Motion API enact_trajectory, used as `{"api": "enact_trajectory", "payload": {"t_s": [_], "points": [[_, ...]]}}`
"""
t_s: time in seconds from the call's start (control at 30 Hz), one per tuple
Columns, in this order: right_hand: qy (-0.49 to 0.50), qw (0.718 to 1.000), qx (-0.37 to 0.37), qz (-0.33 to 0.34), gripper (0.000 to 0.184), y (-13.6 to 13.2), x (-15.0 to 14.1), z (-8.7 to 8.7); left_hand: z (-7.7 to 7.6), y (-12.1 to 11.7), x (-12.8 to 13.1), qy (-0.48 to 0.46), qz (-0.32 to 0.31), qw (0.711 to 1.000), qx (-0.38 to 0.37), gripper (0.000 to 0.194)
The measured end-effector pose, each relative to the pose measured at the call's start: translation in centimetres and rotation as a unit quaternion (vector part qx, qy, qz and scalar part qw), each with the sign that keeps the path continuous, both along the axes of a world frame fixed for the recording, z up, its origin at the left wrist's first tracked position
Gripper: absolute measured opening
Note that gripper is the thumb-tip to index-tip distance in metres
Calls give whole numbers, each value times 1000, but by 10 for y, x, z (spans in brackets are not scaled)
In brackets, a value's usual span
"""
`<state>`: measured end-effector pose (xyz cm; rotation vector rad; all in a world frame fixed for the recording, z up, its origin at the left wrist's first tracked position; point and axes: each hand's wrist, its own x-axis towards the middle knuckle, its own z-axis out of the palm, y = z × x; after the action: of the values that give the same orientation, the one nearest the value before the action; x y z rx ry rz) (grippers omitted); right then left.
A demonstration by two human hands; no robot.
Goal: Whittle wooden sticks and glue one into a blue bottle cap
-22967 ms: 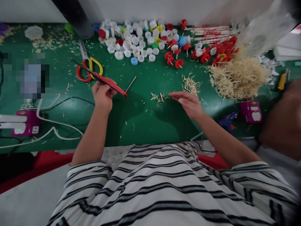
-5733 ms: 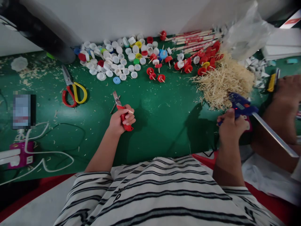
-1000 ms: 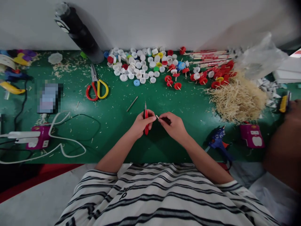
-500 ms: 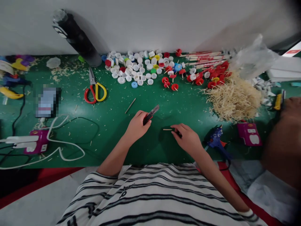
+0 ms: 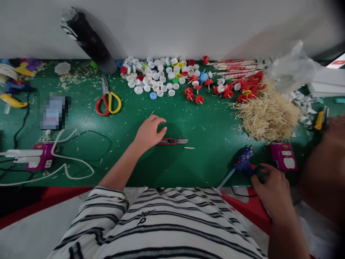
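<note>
My left hand (image 5: 150, 133) hovers over the green table with thumb and fingers apart, holding nothing. Just right of its fingertips lies a utility knife (image 5: 172, 141), blade out and pointing right. A short wooden stick (image 5: 189, 148) rests beyond the blade tip. At the right, my right hand (image 5: 273, 189) has its thumb and fingers around the handle of a blue hot glue gun (image 5: 243, 159), which still lies on the table, nozzle pointing away from me. A pale glue stick (image 5: 226, 177) sticks out of its back. Part of the handle is hidden by the hand.
Scissors (image 5: 108, 100), a phone (image 5: 54, 112) and a purple power socket (image 5: 40, 156) with white cables lie left. Bottle caps (image 5: 155, 76) and a black bottle (image 5: 93, 45) stand behind. Wood shavings (image 5: 269, 115) and another purple socket (image 5: 284, 157) are right, near another person's blurred arm (image 5: 323, 165).
My left hand has let go of the utility knife, now on the table. My right hand has put down the short stick and moved right to the hot glue gun.
</note>
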<state>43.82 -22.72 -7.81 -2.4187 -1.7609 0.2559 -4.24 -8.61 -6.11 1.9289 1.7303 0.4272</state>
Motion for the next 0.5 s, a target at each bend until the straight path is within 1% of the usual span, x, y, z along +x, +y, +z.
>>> {"api": "enact_trajectory", "payload": {"t_s": [0.07,0.1,0.2,0.23,0.3,0.4,0.5], "points": [[30,999,-20,28,64,5,-1,-9,-1,21,-13,4,46,999,12,34],[29,998,-28,47,65,8,-1,-13,-4,32,-20,3,74,997,22,33],[-1,995,-31,95,59,13,0,-19,-18,67,-38,-26,129,988,85,34],[-3,995,-26,100,55,13,1,-20,-24,78,-43,-42,146,983,102,36],[4,995,-22,99,50,12,3,-21,-35,99,-49,-78,171,976,109,39],[9,995,-22,100,50,7,2,-14,-43,121,-53,-100,182,973,100,43],[4,995,4,95,54,6,-7,6,-40,128,-53,-46,162,983,79,39]]}}
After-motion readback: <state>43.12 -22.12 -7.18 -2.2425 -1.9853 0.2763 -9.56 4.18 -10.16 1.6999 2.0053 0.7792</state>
